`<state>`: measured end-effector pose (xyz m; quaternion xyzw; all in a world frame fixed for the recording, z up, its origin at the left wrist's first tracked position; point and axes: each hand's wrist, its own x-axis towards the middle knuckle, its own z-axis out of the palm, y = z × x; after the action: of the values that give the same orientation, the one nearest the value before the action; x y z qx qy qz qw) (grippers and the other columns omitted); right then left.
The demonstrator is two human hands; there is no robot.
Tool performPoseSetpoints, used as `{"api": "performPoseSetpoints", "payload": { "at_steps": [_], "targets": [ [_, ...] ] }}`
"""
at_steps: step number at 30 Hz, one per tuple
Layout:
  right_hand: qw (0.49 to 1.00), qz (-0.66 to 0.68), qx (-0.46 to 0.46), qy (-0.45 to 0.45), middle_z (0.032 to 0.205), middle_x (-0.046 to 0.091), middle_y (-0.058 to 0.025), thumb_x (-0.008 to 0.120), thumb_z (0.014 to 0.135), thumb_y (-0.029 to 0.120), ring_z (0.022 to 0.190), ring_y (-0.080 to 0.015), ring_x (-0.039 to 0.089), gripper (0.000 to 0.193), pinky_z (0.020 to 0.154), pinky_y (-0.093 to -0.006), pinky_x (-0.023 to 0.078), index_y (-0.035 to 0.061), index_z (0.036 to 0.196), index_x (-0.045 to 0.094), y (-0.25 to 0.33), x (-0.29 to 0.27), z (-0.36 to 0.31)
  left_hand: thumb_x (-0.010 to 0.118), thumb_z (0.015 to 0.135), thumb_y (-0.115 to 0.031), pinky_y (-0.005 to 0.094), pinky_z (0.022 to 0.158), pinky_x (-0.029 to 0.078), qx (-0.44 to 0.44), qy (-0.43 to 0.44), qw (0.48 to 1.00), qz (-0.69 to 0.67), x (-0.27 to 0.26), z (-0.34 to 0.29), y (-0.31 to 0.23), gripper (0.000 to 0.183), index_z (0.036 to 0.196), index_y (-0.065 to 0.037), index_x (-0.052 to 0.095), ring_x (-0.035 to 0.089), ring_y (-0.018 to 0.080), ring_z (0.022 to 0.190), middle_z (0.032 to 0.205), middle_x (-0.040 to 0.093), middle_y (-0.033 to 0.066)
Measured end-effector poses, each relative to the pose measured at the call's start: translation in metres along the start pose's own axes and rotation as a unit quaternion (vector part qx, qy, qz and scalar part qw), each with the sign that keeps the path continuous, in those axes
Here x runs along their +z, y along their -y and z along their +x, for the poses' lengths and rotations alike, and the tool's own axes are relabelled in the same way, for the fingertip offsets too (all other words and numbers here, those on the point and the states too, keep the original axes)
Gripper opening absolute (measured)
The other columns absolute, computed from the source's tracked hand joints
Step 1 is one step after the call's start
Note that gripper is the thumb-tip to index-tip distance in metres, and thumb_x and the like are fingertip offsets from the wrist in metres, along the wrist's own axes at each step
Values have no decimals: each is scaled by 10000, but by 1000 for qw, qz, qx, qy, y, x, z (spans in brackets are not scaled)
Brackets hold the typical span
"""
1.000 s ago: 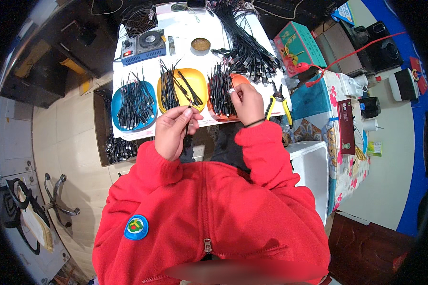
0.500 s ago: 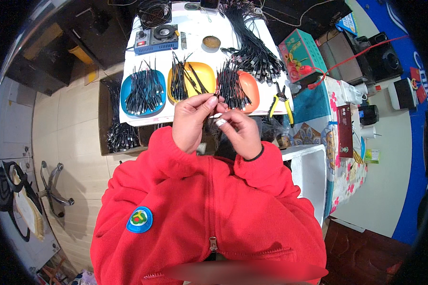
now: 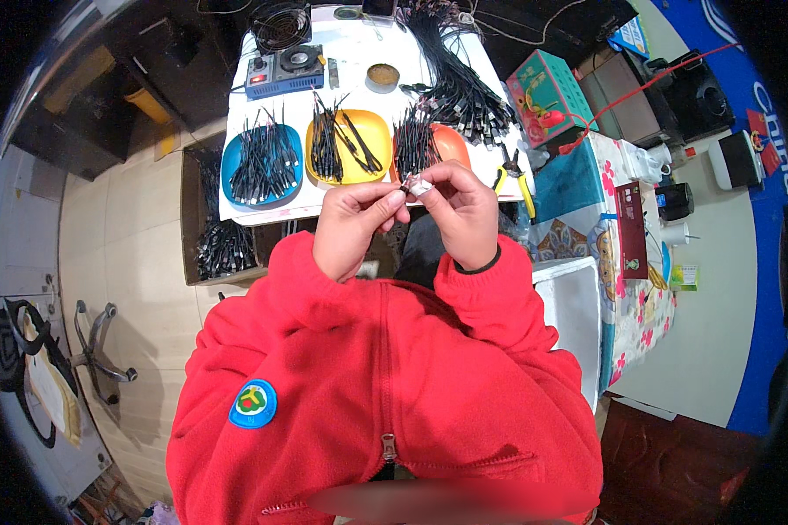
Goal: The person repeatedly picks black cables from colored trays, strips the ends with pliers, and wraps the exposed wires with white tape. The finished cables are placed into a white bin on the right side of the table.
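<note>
My left hand (image 3: 359, 219) pinches a short black cable (image 3: 404, 187) between thumb and forefinger, just in front of the table's near edge. My right hand (image 3: 460, 214) meets it there, its thumb and forefinger closed at the cable's end. Something white, like tape, is on a right fingertip. Most of the cable is hidden by my fingers. Beyond the hands stand three trays: a blue tray (image 3: 228, 179) and a yellow tray (image 3: 383, 131), both with bundles of black cables, and an orange tray (image 3: 453, 144) with another bundle, partly behind my right hand.
Yellow-handled wire strippers (image 3: 526, 194) lie at the table's right edge. Behind the trays are a blue soldering station (image 3: 284, 79), a round tin (image 3: 383, 77) and a large heap of black cables (image 3: 473, 105). A box (image 3: 193, 258) of cables sits below left, a white foam box (image 3: 569, 302) right.
Both hands have shifted: the right has risen and turned inward, the left has dropped slightly. Their fingertips now meet at the cable. The view has shifted a little.
</note>
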<state>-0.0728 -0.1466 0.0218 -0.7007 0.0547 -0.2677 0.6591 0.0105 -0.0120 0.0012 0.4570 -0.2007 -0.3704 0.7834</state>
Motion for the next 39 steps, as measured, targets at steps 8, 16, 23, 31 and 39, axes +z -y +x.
{"api": "performPoseSetpoints", "payload": {
  "at_steps": [8, 16, 23, 31, 39],
  "targets": [
    [943, 289, 162, -16, 860, 627, -36, 589, 894, 72, 768, -111, 596, 110, 741, -240, 481, 16, 986, 568, -12, 3, -12, 557, 917, -103, 194, 529, 346, -104, 70, 981, -151, -5, 0, -1, 169, 908, 44, 641, 428, 68, 553, 693, 569, 27],
    [827, 473, 270, 139, 846, 572, -33, 536, 922, 114, 776, -133, 563, 137, 734, -267, 470, 28, 1028, 548, -25, -12, 1, 554, 921, -113, 189, 520, 317, -175, 149, 961, -154, -17, 6, -3, 203, 922, 70, 641, 407, 55, 559, 709, 573, 44],
    [901, 254, 326, 134, 848, 624, -34, 595, 900, 155, 712, -130, 581, 169, 666, -263, 488, 33, 1018, 595, -51, -39, 30, 558, 921, -100, 172, 517, 318, -133, 103, 986, 6, -27, 17, 2, 172, 946, 46, 647, 443, 46, 585, 707, 575, 18],
    [773, -610, 174, -30, 823, 669, -189, 632, 776, 387, 808, -331, 648, 351, 773, -407, 500, 47, 814, 711, -125, -110, 215, 571, 912, -98, 178, 530, 327, -97, 27, 995, -27, -34, 23, 4, 162, 912, 44, 650, 440, 45, 589, 682, 557, 7],
    [918, -139, 355, -107, 556, 418, 46, 601, 823, 213, 459, -46, 382, 197, 369, -210, 226, 93, 684, 530, -79, -135, 223, 554, 928, -106, 202, 533, 342, -76, 6, 995, -71, -43, 22, -5, 172, 912, 50, 623, 435, 67, 588, 694, 552, 26]
  ]
}}
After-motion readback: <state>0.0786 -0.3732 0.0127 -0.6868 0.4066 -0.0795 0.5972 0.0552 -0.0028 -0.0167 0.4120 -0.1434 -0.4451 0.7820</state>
